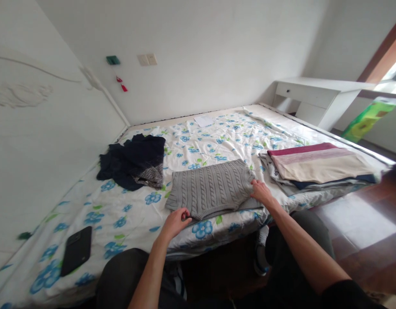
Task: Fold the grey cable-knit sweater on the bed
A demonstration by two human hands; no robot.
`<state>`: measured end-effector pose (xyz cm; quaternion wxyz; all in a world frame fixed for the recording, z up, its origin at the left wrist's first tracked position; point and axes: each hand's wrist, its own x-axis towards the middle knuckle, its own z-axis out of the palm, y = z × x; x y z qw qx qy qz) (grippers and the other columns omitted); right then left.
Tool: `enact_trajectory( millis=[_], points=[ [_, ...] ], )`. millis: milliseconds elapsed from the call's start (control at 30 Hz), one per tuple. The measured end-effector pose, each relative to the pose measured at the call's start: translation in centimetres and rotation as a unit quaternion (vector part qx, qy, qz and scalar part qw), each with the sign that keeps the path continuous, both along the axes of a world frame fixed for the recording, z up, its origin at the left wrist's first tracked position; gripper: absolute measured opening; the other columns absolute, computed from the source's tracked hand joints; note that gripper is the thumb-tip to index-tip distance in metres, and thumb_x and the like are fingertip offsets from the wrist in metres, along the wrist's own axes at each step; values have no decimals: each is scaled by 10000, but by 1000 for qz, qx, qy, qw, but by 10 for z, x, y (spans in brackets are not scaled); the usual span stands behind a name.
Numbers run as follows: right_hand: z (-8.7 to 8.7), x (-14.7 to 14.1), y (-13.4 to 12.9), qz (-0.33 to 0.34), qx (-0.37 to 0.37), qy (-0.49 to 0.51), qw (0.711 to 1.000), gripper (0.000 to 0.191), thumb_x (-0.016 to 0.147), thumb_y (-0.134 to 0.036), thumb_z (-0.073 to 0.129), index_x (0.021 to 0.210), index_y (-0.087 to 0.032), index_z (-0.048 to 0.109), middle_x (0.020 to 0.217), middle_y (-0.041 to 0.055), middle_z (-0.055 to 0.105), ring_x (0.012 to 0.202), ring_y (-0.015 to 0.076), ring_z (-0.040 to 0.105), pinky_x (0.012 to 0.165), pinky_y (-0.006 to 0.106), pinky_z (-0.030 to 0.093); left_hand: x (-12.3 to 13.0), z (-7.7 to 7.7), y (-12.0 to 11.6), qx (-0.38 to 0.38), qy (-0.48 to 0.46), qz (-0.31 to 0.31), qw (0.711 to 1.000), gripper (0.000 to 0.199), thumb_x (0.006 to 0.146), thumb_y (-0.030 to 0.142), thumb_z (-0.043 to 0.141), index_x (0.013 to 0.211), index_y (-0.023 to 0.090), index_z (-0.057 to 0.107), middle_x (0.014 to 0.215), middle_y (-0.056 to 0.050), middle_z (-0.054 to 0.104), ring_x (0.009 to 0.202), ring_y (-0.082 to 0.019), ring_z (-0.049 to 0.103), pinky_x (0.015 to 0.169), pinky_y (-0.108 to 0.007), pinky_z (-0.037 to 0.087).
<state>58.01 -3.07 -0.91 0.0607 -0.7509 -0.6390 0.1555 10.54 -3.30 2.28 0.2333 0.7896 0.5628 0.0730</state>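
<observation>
A grey cable-knit garment (213,186) lies folded on the flowered bed sheet (133,219), close to the bed's front edge. My left hand (176,221) is at its lower left edge, fingers curled closed on the knit. At the garment's right edge, my right hand (261,192) pinches the fabric between thumb and fingers. To the right sits a stack of folded clothes (320,165), with a maroon, pink and cream striped piece on top. A dark navy garment (136,159) lies crumpled to the left.
A black phone (77,250) rests on the sheet at the lower left. White paper (204,120) lies near the wall. A white desk (313,96) stands at the back right, beside a green and yellow bag (367,120). My knees are against the front of the bed.
</observation>
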Motion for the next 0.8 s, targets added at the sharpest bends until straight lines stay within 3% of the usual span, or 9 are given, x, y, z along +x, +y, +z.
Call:
enact_trajectory(
  millis=[133,200,300,467,567,800],
  points=[
    [-5,-33,-2,200,5,53,978,536,853,-107,828,1377,-216,803,1355,122,779,1309,298,720,1166,333,507,30,-10,-7,44,-50,-46,997,244,930,308,765,1170,267,776,1102,-38,759,1062,-249,748,1002,-364,570],
    [-7,-46,-3,233,-1,60,971,509,850,-63,788,1328,-232,839,1327,105,797,1303,288,726,1145,311,515,41,-15,-10,49,-35,-59,996,302,931,290,773,1232,280,791,1189,-52,765,1184,-267,742,1081,-382,563],
    [-4,-56,-2,232,-2,63,971,423,904,-62,715,1256,-228,879,1278,103,829,1259,277,757,1110,301,535,46,-18,-10,48,-3,-68,997,286,933,279,775,1215,292,818,1209,-50,768,1241,-275,732,1101,-378,555],
    [14,-53,-1,231,3,137,963,370,923,-77,694,1199,-209,902,1231,89,872,1181,266,803,1072,302,569,37,-6,-2,70,6,-53,996,170,934,182,669,994,266,805,1053,-27,770,1045,-232,745,948,-328,549],
    [21,-50,-3,240,-2,161,957,358,923,-86,699,1178,-220,912,1215,68,883,1168,254,811,1071,286,572,33,1,0,117,-6,-42,992,147,920,170,663,950,253,780,1026,-32,769,1036,-243,722,969,-351,534],
    [15,-39,2,216,-112,77,967,442,849,-57,735,1203,-230,936,1205,61,893,1167,265,825,1006,260,584,50,-15,-11,60,18,-108,992,126,956,273,745,1045,259,833,1083,-58,784,1105,-279,694,1030,-397,531]
  ],
)
